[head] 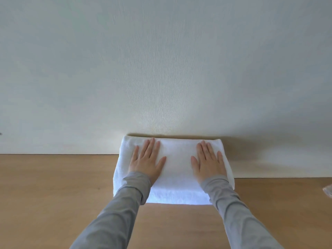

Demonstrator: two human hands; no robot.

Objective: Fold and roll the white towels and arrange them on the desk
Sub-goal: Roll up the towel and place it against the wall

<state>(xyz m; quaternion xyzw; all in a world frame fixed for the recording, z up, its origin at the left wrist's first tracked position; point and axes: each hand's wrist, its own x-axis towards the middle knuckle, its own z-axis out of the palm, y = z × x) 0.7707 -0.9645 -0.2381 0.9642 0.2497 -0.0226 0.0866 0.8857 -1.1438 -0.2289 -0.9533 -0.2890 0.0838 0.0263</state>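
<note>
- In the lower middle of the frame, the white towel (177,169) is lying folded into a flat rectangle on the wooden desk (53,194), and its far edge is sitting against the foot of the pale wall (161,69).
- We are pressing our left hand (147,159) palm down on the left half of the towel. The fingers are straight, slightly spread and pointing toward the wall, so it is gripping nothing.
- We are laying our right hand (209,162) flat on the right half in the same way, with the fingers extended and the thumb angled inward. It too is lying open and holding nothing.
- The two hands are resting apart, and a bare stretch of towel is showing between the thumbs.
- Along the towel's near edge, toward the bottom of the frame, a brighter band of cloth is showing below the top layer.
- Both forearms are wearing grey sleeves (125,203) down to the wrists. They are running in from the bottom corners of the frame and crossing the towel's near corners.
- At the right edge of the frame, a small translucent thing (327,192) is peeking in over the desk, and we cannot tell what it is.
</note>
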